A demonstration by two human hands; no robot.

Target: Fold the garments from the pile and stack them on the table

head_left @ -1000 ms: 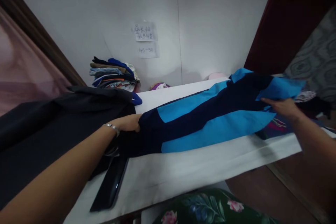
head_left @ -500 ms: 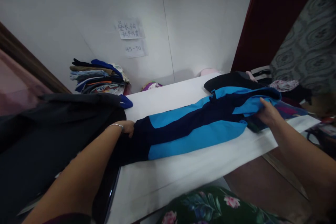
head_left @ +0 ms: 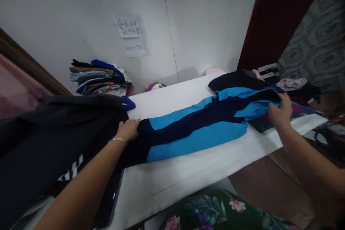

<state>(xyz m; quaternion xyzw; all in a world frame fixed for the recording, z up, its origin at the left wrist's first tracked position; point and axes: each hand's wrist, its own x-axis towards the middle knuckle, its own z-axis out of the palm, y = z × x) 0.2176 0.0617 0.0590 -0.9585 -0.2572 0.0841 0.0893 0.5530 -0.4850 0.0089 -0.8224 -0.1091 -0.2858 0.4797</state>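
A navy and bright blue jacket lies stretched out along a white table. At its dark left end, my left hand, with a bracelet at the wrist, has its fingers curled on the cloth. My right hand pinches the jacket's right end, where the bright blue edge is slightly raised. A black garment lies just behind that right end. Close to my left arm is a large heap of dark clothing.
A stack of folded clothes stands by the wall at the back left. Handwritten paper notes are stuck on the wall. Further clothes, including a speckled pink piece, lie at the back right. A clear plastic bag lies near my right hand.
My right hand has shifted to the right and up along the jacket's end, changing its hold. My left hand stays at the left end, now further on top of the cloth.
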